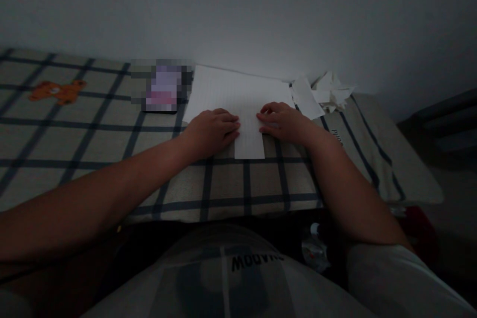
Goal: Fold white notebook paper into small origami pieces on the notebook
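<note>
A narrow white paper strip (249, 139) lies lengthwise towards me on the checked cloth, its far end over a larger white lined sheet (231, 87). My left hand (214, 131) rests palm down at the strip's left side, fingers stretched out and fingertips on its edge. On the right side, my right hand (281, 121) has its fingers slightly bent and apart, the tips touching or close to the other edge. The undersides of both hands are hidden. Part of the large sheet shows beyond my hands.
A phone (164, 87), blurred out, lies left of the sheet. Farther left is an orange bear-shaped piece (57, 92). Folded white papers (331, 92) and a small paper piece (306, 95) lie at right. A wall (238, 15) rises behind the table. A plastic bottle (315, 248) stands below the edge.
</note>
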Tool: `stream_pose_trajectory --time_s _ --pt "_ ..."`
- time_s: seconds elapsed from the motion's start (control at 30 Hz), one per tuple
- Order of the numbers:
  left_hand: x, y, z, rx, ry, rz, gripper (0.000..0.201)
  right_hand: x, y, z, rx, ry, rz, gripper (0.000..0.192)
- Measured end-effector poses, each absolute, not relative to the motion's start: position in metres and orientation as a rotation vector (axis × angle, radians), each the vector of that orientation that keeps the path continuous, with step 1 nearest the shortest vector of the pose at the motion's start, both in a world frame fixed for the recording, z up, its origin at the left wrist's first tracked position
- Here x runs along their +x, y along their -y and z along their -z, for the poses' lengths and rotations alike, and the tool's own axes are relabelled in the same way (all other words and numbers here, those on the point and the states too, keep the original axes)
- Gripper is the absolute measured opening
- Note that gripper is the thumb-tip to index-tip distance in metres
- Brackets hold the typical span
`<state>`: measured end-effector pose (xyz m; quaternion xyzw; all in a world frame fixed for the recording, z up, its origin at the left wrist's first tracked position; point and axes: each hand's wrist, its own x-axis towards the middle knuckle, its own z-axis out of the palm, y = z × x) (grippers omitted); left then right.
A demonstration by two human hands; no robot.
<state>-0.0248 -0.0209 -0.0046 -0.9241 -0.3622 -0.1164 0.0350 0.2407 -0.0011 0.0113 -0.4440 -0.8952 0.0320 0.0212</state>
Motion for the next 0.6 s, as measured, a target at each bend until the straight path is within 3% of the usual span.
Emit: stream_pose_trajectory --time_s 0.6 --pt "-0.0254 0.0187 0.0081 -2.877 1.093 0.438 0.044 0.2383 0.0065 -0.0159 -1.365 2.839 -0.067 0.044"
